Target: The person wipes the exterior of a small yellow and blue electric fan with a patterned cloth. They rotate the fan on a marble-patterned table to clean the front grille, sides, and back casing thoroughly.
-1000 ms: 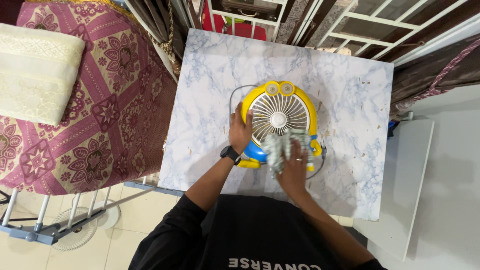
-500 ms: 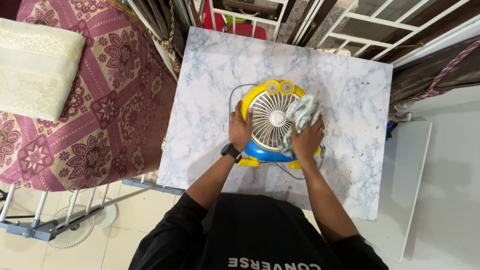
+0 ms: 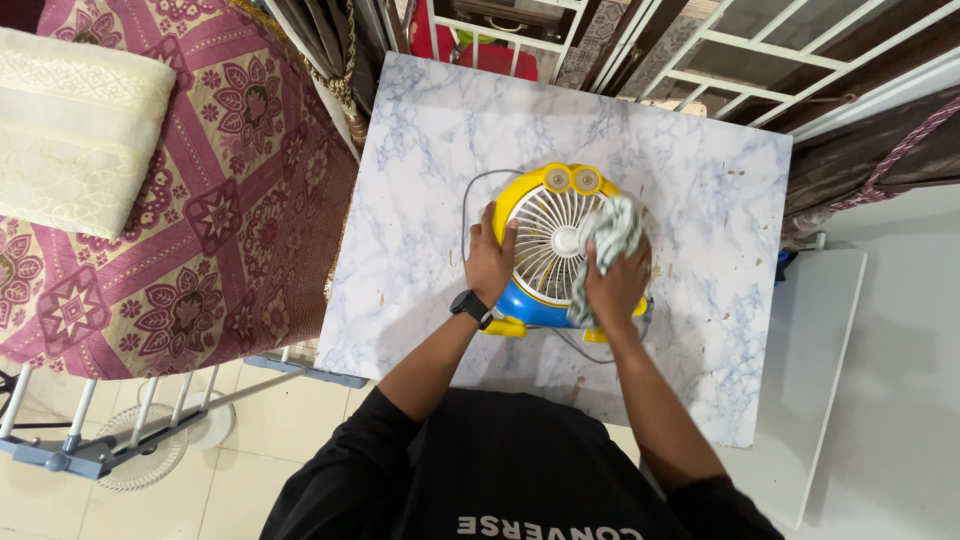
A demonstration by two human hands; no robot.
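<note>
**Fan wipe-down, cloth moved back up the right side**

The little yellow and blue fan [image 3: 553,250] lay flat on its back near the middle of the marble-look table [image 3: 420,130], a bit closer to the near edge than the far one, grille facing up. The right hand [image 3: 615,285] was clamped around a bunched green-and-white cloth [image 3: 612,232] and pressed it onto the right part of the grille. A second ago that same hand and cloth were down at the fan's lower right corner, by the blue base; half a second ago they'd already come up to the right rim, and since then they only slid a touch inward toward the hub. The left hand [image 3: 490,262] stayed put the whole time, fingers curled over the fan's left rim, holding it down, black watch [image 3: 468,307] on the wrist.

Hard-to-see stuff: the cloth and right hand covered the fan's right side and most of the base there, so I couldn't tell what the rim looked like underneath. The thin cord [image 3: 470,195] looped out past the left rim, then vanished under the fan. To the left of the table, a patterned purple cloth [image 3: 200,200] ran off the frame.
</note>
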